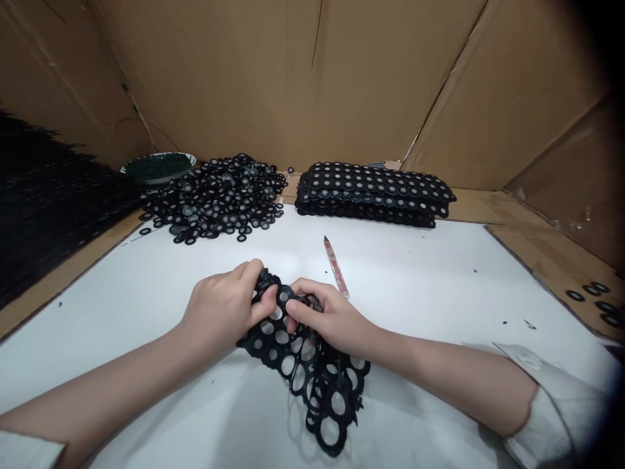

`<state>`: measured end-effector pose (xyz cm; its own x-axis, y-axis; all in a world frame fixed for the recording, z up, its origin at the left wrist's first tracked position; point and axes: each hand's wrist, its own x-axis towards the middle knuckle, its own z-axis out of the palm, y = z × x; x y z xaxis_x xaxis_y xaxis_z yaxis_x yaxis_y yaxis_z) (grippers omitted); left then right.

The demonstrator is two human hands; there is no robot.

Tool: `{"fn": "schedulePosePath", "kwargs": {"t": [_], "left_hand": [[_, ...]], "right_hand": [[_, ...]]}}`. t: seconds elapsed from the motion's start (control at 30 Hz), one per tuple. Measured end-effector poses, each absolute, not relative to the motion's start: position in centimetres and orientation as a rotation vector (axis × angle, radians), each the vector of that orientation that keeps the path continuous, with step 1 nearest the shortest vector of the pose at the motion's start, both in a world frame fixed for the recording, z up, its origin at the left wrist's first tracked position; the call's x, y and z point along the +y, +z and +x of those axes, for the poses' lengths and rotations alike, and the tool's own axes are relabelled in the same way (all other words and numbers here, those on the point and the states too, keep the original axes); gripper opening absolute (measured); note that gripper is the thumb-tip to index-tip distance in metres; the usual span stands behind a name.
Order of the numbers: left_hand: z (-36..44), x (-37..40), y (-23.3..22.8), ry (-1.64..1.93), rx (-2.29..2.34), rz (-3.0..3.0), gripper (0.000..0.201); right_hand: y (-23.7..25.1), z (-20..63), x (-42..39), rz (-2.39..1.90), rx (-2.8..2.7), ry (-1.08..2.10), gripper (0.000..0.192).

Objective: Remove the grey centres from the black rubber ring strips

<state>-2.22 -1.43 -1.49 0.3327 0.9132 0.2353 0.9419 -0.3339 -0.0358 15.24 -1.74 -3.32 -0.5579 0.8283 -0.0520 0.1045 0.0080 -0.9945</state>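
Between my two hands is a black rubber sheet full of round holes (289, 365), bunched at its upper edge and hanging down toward me. Some of its holes look filled with grey discs, while others are open rings. My left hand (232, 296) pinches the bunched top corner with thumb and fingers. My right hand (325, 312) grips the same sheet a little to the right, thumb on top. Just beyond my right hand lies a pencil-like tool (336, 266) with a dark tip and a reddish, plastic-wrapped shaft.
A heap of small black rings (224, 195) sits at the back left, beside a shallow dish (159, 168) with dark green contents. Stacked perforated black sheets (374, 192) lie at the back right. Loose rings (592, 290) rest on cardboard at the right. Cardboard walls (273, 85) enclose the white tabletop (415, 280).
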Motion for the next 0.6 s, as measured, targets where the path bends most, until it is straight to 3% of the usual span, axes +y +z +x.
{"fn": "schedulePosePath", "kwargs": {"t": [0.37, 0.6], "left_hand": [[-2.31, -1.16, -1.98, -0.096, -1.6, -2.767, 0.028], [-2.2, -0.85, -1.32, -0.404, -1.877, -2.945, 0.028]], "right_hand": [[-3.43, 15.15, -1.81, -0.84, -1.787, 1.528, 0.024], [-3.21, 15.19, -1.88, -0.924, -1.816, 1.538, 0.023]]}}
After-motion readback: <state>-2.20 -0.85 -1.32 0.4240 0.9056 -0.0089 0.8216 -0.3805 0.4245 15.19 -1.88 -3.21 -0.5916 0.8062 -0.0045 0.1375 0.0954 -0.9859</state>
